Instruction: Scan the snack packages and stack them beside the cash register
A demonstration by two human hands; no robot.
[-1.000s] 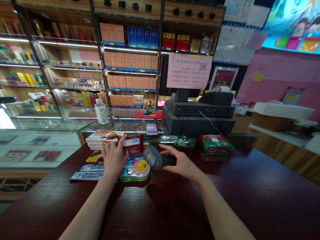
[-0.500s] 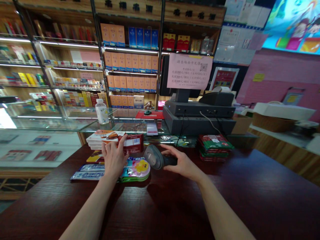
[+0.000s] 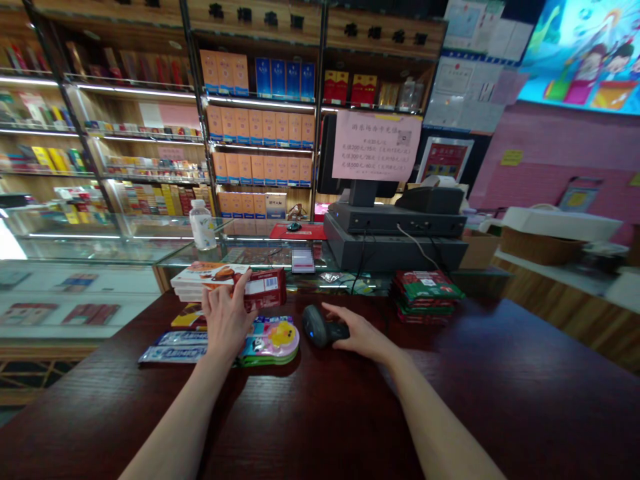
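Note:
My left hand [image 3: 227, 327] is at the left end of a dark red box [image 3: 269, 288], its index finger along the top and its thumb below. The box's white barcode label faces me. Beside it lie white boxes with a food picture [image 3: 193, 283], stacked. Under and around my left wrist are blue-and-white long packets [image 3: 175, 347], a yellow packet [image 3: 187, 315] and colourful packs with a yellow duck [image 3: 280, 339]. My right hand [image 3: 367, 337] is around the handle of a black barcode scanner [image 3: 317, 328], low over the dark wooden counter, a small blue light showing on it.
A stack of red-and-green packets [image 3: 427, 293] sits at the right. Behind are a till [image 3: 395, 233] with a pink sign [image 3: 376, 147], a phone [image 3: 303, 260], a mouse [image 3: 294, 227] and a bottle [image 3: 202, 225] on a glass case. Stocked shelves [image 3: 260, 150] stand farther back.
My right hand has lowered the barcode scanner toward the counter and turned its head away from the dark red box. My left hand and the box have barely moved.

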